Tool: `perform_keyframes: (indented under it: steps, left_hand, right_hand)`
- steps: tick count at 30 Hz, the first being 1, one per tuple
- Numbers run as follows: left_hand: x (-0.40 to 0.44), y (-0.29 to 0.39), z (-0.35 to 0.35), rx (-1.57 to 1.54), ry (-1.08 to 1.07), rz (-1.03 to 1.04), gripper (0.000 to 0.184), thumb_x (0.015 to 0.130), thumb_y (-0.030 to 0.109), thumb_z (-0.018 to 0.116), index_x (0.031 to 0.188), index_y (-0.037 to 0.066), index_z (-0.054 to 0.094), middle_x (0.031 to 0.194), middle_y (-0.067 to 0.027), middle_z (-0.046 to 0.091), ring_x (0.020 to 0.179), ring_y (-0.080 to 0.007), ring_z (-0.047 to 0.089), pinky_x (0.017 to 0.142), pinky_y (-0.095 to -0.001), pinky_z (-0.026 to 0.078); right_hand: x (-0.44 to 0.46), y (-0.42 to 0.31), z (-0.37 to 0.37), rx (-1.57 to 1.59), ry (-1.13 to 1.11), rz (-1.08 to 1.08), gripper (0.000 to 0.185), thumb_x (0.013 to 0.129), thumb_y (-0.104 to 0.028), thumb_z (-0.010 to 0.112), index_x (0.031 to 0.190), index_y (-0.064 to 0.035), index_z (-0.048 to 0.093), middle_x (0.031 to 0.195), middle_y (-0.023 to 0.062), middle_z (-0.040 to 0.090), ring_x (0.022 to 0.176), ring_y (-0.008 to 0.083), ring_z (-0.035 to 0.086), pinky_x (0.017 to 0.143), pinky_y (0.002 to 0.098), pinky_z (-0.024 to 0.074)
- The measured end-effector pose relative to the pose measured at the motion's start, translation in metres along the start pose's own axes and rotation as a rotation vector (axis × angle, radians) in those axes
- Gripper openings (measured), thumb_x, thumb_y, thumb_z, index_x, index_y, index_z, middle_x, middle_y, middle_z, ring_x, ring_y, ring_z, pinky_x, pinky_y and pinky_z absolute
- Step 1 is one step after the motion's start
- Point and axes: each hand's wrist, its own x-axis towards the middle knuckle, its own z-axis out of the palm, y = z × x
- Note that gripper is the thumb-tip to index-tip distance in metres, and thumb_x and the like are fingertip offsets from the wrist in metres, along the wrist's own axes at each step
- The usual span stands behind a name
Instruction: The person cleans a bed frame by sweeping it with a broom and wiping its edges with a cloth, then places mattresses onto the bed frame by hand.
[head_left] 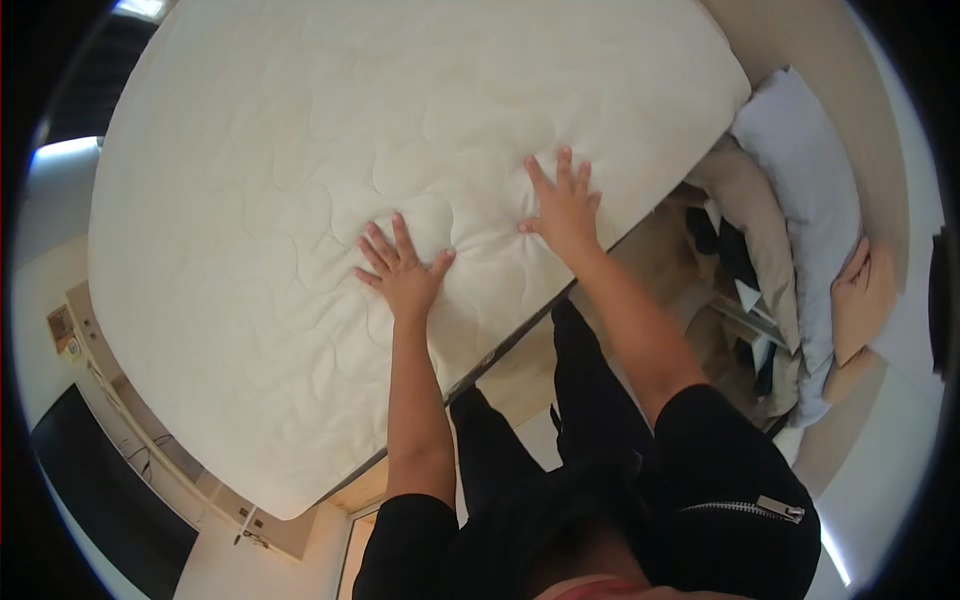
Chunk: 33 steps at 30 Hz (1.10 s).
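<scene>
A large cream mattress [270, 180] with quilted wavy stitching fills most of the view. My left hand [405, 280] presses flat on its top, fingers spread, with creases in the fabric around it. Farther to the right, my right hand [565, 210] also lies on the mattress with its fingers apart, nearer the side edge. Neither hand holds anything. Both arms reach forward over the mattress edge, which runs diagonally in front of my legs.
Pillows stand at the right, one grey-white [805, 200] and one beige [755, 220], beside a nightstand [735, 315] with dark items. A black television [105, 500] is at lower left, near a wooden shelf [130, 405] with cables. Wooden floor [640, 270] shows beside my legs.
</scene>
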Motion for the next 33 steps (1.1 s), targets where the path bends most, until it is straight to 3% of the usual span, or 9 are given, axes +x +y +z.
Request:
perform_keyframes:
  steps: [9, 17, 19, 21, 23, 25, 29, 32, 33]
  left_hand:
    - [0.003, -0.007, 0.013, 0.074, -0.029, -0.028, 0.099, 0.071, 0.063, 0.058, 0.145, 0.023, 0.007, 0.15, -0.016, -0.008, 0.137, -0.0367, -0.012, 0.101, -0.0634, -0.009]
    - [-0.002, 0.009, -0.01, 0.075, -0.023, -0.047, 0.089, 0.073, 0.054, 0.062, 0.144, 0.025, 0.017, 0.151, -0.013, 0.002, 0.139, -0.033, -0.001, 0.102, -0.0651, 0.002]
    - [-0.014, 0.0, -0.015, 0.074, -0.026, -0.02, 0.089, 0.073, 0.051, 0.063, 0.144, 0.023, 0.018, 0.151, -0.0124, 0.004, 0.138, -0.0332, 0.002, 0.102, -0.0658, 0.004]
    - [-0.044, -0.008, -0.011, 0.079, -0.054, 0.004, 0.089, 0.072, 0.048, 0.065, 0.144, 0.022, 0.019, 0.151, -0.0119, 0.006, 0.138, -0.0334, 0.005, 0.101, -0.0664, 0.005]
    - [-0.074, -0.003, 0.001, 0.091, -0.019, 0.108, 0.087, 0.071, 0.043, 0.067, 0.143, 0.022, 0.023, 0.15, -0.0093, 0.013, 0.138, -0.0323, 0.011, 0.1, -0.0672, 0.009]
    - [-0.103, 0.022, 0.003, 0.131, -0.179, 0.283, 0.087, 0.069, 0.039, 0.068, 0.142, 0.022, 0.025, 0.149, -0.0085, 0.015, 0.138, -0.0307, 0.012, 0.1, -0.0669, 0.011]
    - [-0.156, 0.039, 0.033, -0.043, -0.224, 0.462, 0.064, 0.075, 0.034, 0.067, 0.13, 0.014, 0.043, 0.139, -0.0103, 0.035, 0.128, -0.0281, 0.032, 0.103, -0.0505, 0.024]
    - [-0.209, 0.02, 0.062, -0.425, -0.416, 0.209, 0.049, 0.079, 0.028, 0.063, 0.122, 0.011, 0.049, 0.132, -0.0091, 0.045, 0.122, -0.0265, 0.04, 0.102, -0.0428, 0.029]
    - [-0.227, 0.007, 0.081, -0.921, -0.598, -0.27, 0.044, 0.082, 0.031, 0.059, 0.121, 0.011, 0.05, 0.13, -0.0085, 0.047, 0.121, -0.0265, 0.041, 0.101, -0.0425, 0.03]
  right_hand:
    - [0.003, -0.004, 0.017, -0.076, 0.059, 0.047, 0.095, 0.062, -0.035, 0.078, 0.141, -0.0285, 0.025, 0.149, 0.018, 0.007, 0.132, 0.0498, 0.012, 0.095, 0.0693, 0.025]
    - [-0.004, -0.002, -0.019, 0.006, -0.016, 0.022, 0.08, 0.068, -0.029, 0.076, 0.136, -0.0228, 0.034, 0.146, 0.016, 0.018, 0.131, 0.0429, 0.022, 0.098, 0.0601, 0.03]
    - [0.008, 0.066, 0.025, 0.318, 0.315, -0.318, 0.069, 0.074, -0.028, 0.07, 0.134, -0.0143, 0.037, 0.14, 0.0175, 0.031, 0.128, 0.0336, 0.032, 0.1, 0.0469, 0.0336]
    - [-0.017, 0.112, 0.059, 0.473, 0.76, 0.128, 0.059, 0.082, -0.032, 0.062, 0.129, -0.0063, 0.039, 0.131, 0.0144, 0.044, 0.121, 0.027, 0.041, 0.099, 0.0379, 0.0357]
    - [-0.034, 0.137, 0.117, 1.304, 0.565, 0.761, 0.051, 0.089, -0.04, 0.05, 0.126, -0.0055, 0.042, 0.124, 0.0103, 0.05, 0.116, 0.0281, 0.044, 0.098, 0.0367, 0.0356]
    - [-0.044, 0.152, 0.265, 2.107, -0.095, 0.728, 0.052, 0.091, -0.047, 0.04, 0.123, -0.0061, 0.047, 0.122, 0.0087, 0.051, 0.108, 0.0282, 0.049, 0.094, 0.0408, 0.0402]
    - [-0.056, 0.088, 0.263, 2.482, -0.218, 0.55, 0.053, 0.091, -0.048, 0.039, 0.126, -0.0095, 0.045, 0.122, 0.005, 0.052, 0.11, 0.0228, 0.05, 0.09, 0.0379, 0.0441]
    - [-0.076, 0.049, 0.21, 2.622, -0.243, 0.513, 0.054, 0.09, -0.05, 0.039, 0.127, -0.0106, 0.044, 0.12, 0.0039, 0.054, 0.11, 0.0217, 0.052, 0.09, 0.0369, 0.0452]
    - [-0.082, 0.044, 0.192, 2.63, -0.224, 0.542, 0.056, 0.09, -0.051, 0.038, 0.128, -0.0106, 0.043, 0.119, 0.004, 0.055, 0.108, 0.0223, 0.053, 0.09, 0.0368, 0.0449]
